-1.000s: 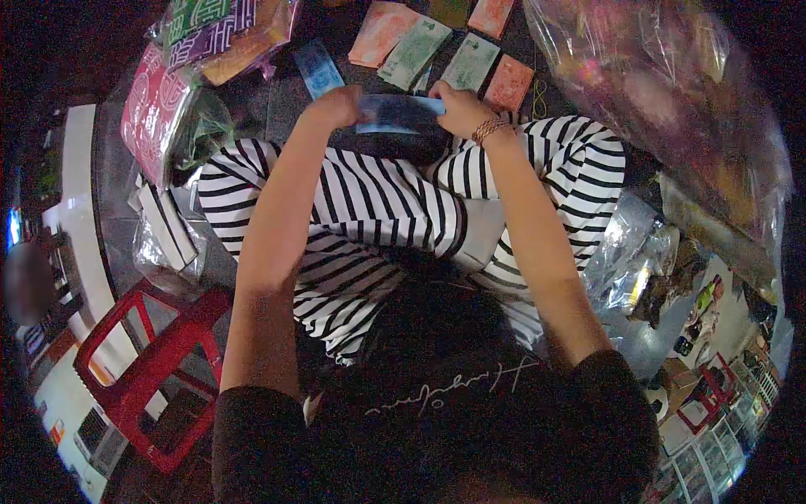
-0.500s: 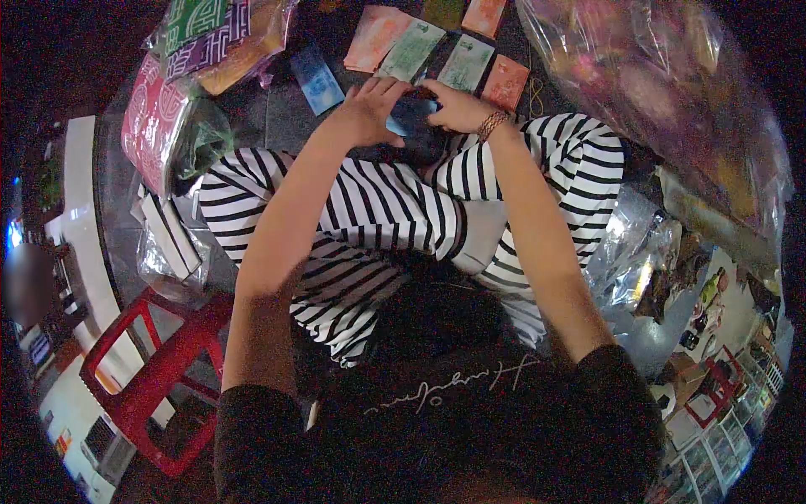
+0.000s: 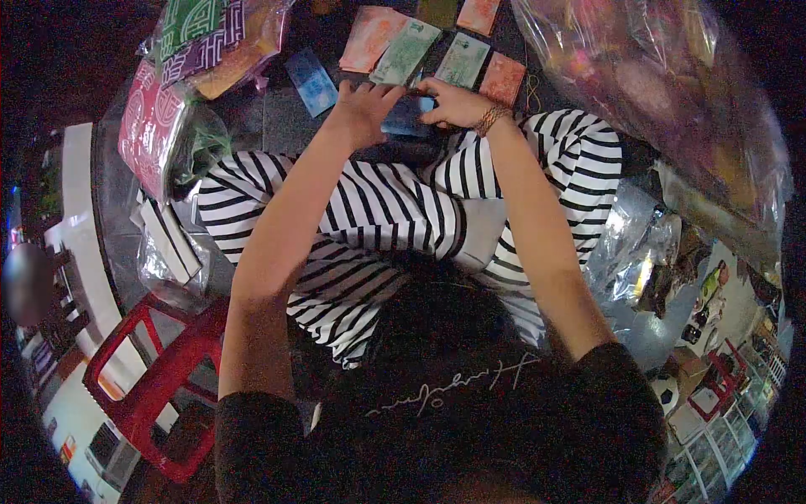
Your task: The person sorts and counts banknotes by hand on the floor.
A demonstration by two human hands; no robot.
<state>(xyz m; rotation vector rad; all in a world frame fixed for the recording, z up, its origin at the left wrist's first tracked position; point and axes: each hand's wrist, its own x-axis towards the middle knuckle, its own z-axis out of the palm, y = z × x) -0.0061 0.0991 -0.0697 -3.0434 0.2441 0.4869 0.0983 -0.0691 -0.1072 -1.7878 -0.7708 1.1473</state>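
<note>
Between my hands, just in front of my crossed legs, is a blue bundle of paper notes (image 3: 403, 125). My left hand (image 3: 366, 114) curves over its left side, fingers bent around the far edge and thumb toward me. At the right end, my right hand (image 3: 456, 105) grips the bundle with its thumb and fingers; a braided bracelet circles that wrist. Another blue note stack (image 3: 311, 82) lies on the dark floor left of my left hand. Just beyond my hands are green notes (image 3: 408, 50), a second green stack (image 3: 463, 61) and red-orange notes (image 3: 504, 81).
More orange notes (image 3: 369, 39) lie farther off. Plastic-wrapped patterned packages (image 3: 154, 130) are piled at the left, and a large clear plastic bag (image 3: 646, 84) fills the right. A red plastic stool (image 3: 159, 386) stands behind my left side.
My hands have shifted slightly, and more of the blue bundle shows between them. The view has moved a little; the surrounding stacks lie as before.
</note>
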